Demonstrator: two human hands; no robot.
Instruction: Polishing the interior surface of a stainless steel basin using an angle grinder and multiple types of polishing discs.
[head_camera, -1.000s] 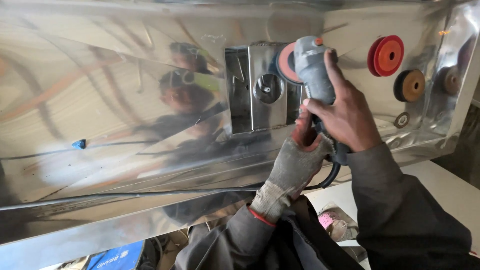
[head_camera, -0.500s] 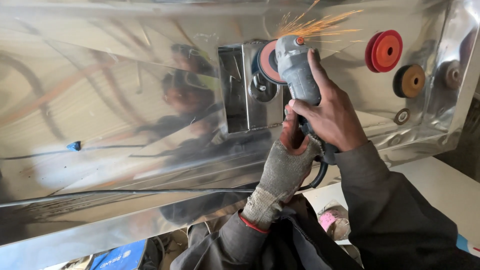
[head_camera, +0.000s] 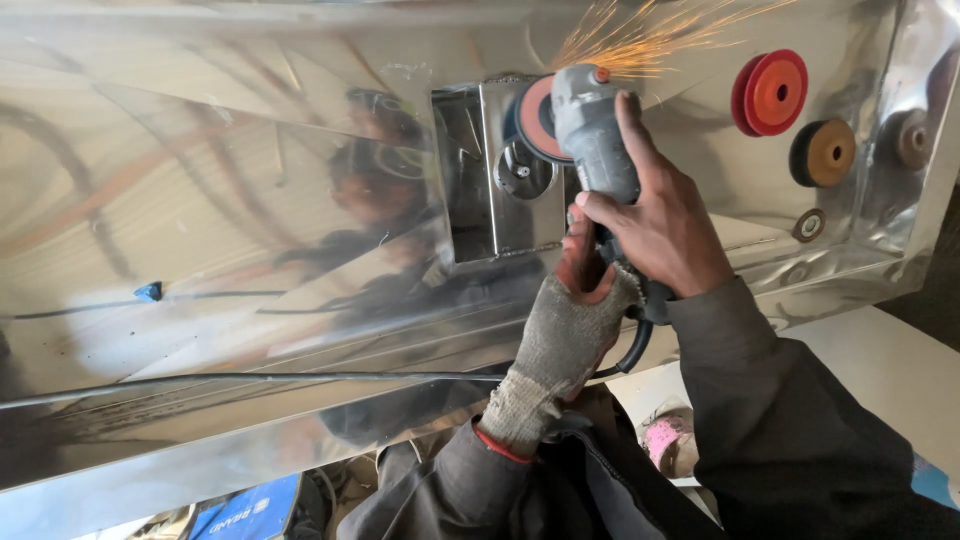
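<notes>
A: Right, where's the angle grinder (head_camera: 590, 135) relative to the hands?

B: Both hands are on it. Right hand (head_camera: 660, 225) is bare, wrapped round the grey body, thumb laid up the side twd 12 o'clock. Left hand (head_camera: 570, 320) wears a grey knit glove w/ a red fingertip, closed round the tail end of the handle, just below the right, at approx 7 o'clock from it.

A: Long axis?

B: Runs from abt 5 o'clock at the handle up to 11 o'clock at the head. So the head sits at 11 o'clock from the right hand, which is the nearer of the two to the working end.

A: And the disc?

B: Orange-pink disc (head_camera: 538, 118) sits on the left face of the head, at 9 o'clock from it, edge up against the small welded steel box (head_camera: 495, 175) on the shiny steel sheet (head_camera: 230, 230). Sparks (head_camera: 640, 35) fly off twd 1–2 o'clock.

A: Anything else nearby?

B: Spare wheels lie on the sheet at 3 o'clock from the head, well apart: a red disc (head_camera: 770, 92), a brown wheel (head_camera: 823, 152) below it, a small washer-like ring (head_camera: 808, 225) lower yet. The black cable (head_camera: 632, 345) loops out under the left hand. Can't tell if the disc touches the box's top seam or the wall just beside it.
</notes>
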